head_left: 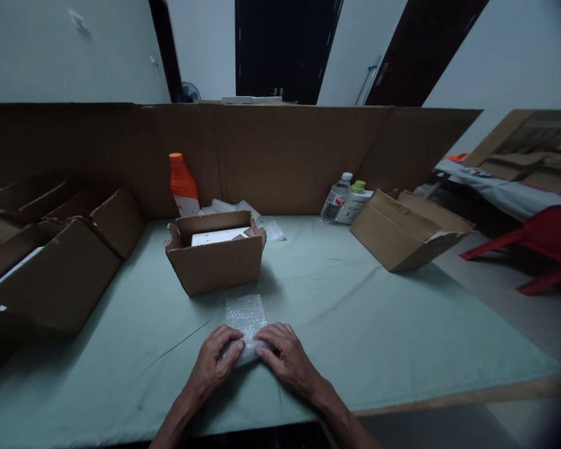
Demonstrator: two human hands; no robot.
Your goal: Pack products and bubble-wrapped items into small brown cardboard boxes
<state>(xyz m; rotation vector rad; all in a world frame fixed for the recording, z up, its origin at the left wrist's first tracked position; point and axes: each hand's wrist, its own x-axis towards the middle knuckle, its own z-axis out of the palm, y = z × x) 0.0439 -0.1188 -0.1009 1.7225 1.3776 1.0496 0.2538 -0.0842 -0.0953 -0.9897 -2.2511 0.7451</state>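
A piece of bubble wrap (246,317) lies on the pale green tablecloth (355,312) near the front edge. My left hand (217,362) and my right hand (284,355) rest on its near end, fingers curled and pressed down on the wrap, fingertips almost meeting. What the wrap covers, if anything, is hidden under my fingers. Just beyond it stands a small open cardboard box (216,252) with a flat white item (219,236) inside.
An orange bottle (183,184) stands behind the small box, with plastic bags (243,209) beside it. A clear bottle (336,197) and a white green-capped bottle (352,201) stand by a tilted carton (404,231). Open cartons (50,262) fill the left. A cardboard wall (280,149) lines the back. Red chair (542,246) at right.
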